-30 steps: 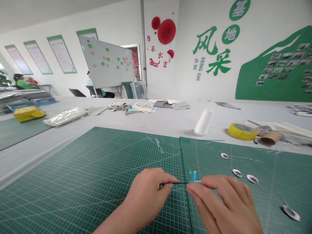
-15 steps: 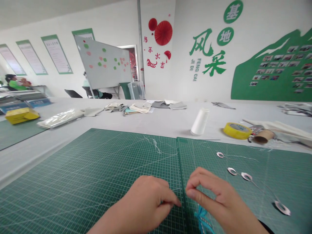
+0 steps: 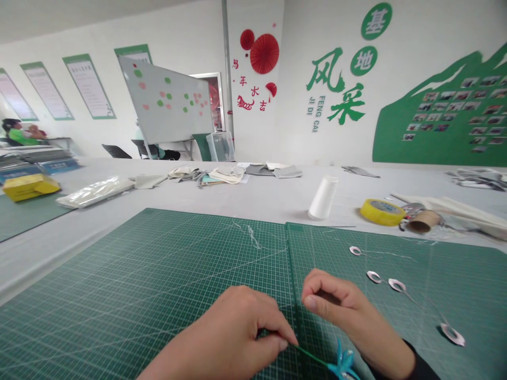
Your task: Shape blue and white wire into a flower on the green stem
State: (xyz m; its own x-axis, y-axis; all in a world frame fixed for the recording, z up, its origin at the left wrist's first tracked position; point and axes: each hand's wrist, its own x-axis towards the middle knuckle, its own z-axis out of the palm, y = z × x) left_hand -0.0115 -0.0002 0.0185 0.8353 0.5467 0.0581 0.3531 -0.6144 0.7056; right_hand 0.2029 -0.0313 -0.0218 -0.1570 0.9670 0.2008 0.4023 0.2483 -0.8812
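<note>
My left hand (image 3: 245, 330) pinches the end of a thin green stem between thumb and forefinger. At the stem's other end is a blue craft flower (image 3: 341, 364) with narrow petals, partly cut off by the bottom of the view. My right hand (image 3: 336, 301) is closed, thumb against curled fingers, just above and beyond the flower; what it may hold is too small to see. Both hands are over the green cutting mats (image 3: 190, 264). On the right mat lie several small pale rings with thin wires or threads, one ring (image 3: 452, 334) nearest my right wrist.
A white thread cone (image 3: 324, 198) stands behind the mats, with a yellow tape roll (image 3: 382, 211) and a cardboard tube (image 3: 423, 221) to its right. Loose white thread (image 3: 253, 237) lies on the left mat. Fabric pieces (image 3: 227, 174) are at the back. People sit far left.
The blue flower has swung right and lower, and its green stem now shows stretching from my left fingers. My right hand has curled in more and shifted slightly.
</note>
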